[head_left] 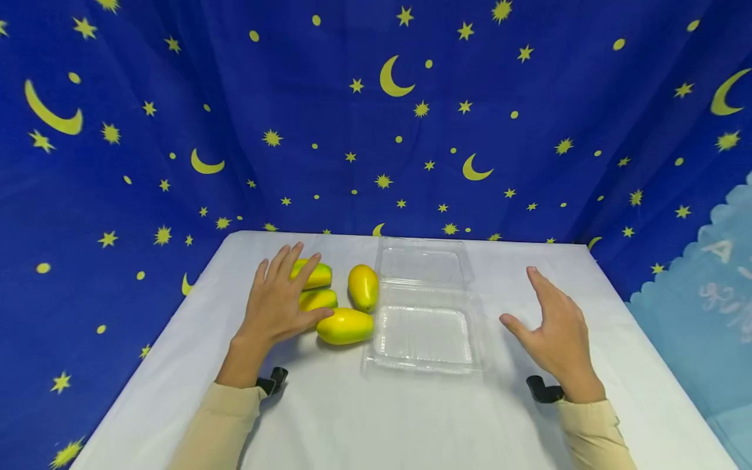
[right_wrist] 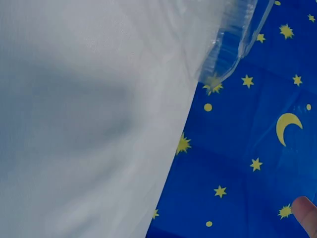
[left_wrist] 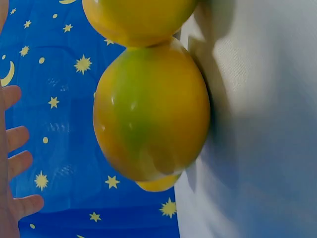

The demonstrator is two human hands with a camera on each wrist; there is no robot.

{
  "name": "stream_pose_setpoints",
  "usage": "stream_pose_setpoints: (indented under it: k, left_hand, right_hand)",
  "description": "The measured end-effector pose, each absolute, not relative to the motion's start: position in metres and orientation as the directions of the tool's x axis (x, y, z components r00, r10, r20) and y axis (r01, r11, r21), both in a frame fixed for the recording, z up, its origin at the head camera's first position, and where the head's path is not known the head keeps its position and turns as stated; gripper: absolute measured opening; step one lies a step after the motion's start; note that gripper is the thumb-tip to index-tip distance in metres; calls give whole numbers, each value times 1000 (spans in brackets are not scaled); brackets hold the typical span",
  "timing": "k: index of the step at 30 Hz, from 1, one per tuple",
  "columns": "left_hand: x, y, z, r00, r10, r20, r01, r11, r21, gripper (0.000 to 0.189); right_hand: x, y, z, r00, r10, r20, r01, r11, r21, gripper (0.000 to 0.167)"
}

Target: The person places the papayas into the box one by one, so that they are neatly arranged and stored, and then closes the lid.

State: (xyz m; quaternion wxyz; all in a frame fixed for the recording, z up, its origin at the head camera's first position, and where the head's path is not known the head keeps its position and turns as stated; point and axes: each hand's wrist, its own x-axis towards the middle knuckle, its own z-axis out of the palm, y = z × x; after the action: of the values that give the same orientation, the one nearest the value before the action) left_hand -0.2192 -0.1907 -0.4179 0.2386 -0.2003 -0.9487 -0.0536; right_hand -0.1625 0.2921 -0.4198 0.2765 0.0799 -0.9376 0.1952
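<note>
Beside a spread, empty left hand [head_left: 276, 301], four yellow fruits [head_left: 345, 326] are clustered, seemingly for easy reach, though contact cannot be judged; left of the unclenched, empty right hand [head_left: 558, 333], a clear container [head_left: 424, 333] is unfolded.

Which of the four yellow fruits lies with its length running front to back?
The back-right fruit, beside the hinge of the clear box and behind the front fruit. The other three lie roughly crosswise.

A white-covered table [head_left: 376, 424] carries four yellow-green fruits [head_left: 345, 326] beside an open clear plastic container [head_left: 424, 333]
</note>
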Motion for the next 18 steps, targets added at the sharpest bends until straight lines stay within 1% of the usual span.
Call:
stream_pose_setpoints:
  k: [9,14,18]
  left_hand:
    - [-204,-203,-435,-813,343,471,430,898,89,93]
    - [-199,-201,-446,-804,339,488,442,890,110,89]
    - [-197,-196,-449,-795,352,495,454,885,100,84]
  right_hand:
    - [-151,273,-430,-853,-55,519,-274,894,-355,94]
    - [-145,271,-429,-871,-48,489,-259,891,-373,92]
    - [-141,273,-429,-888,-49,457,-242,895,-374,92]
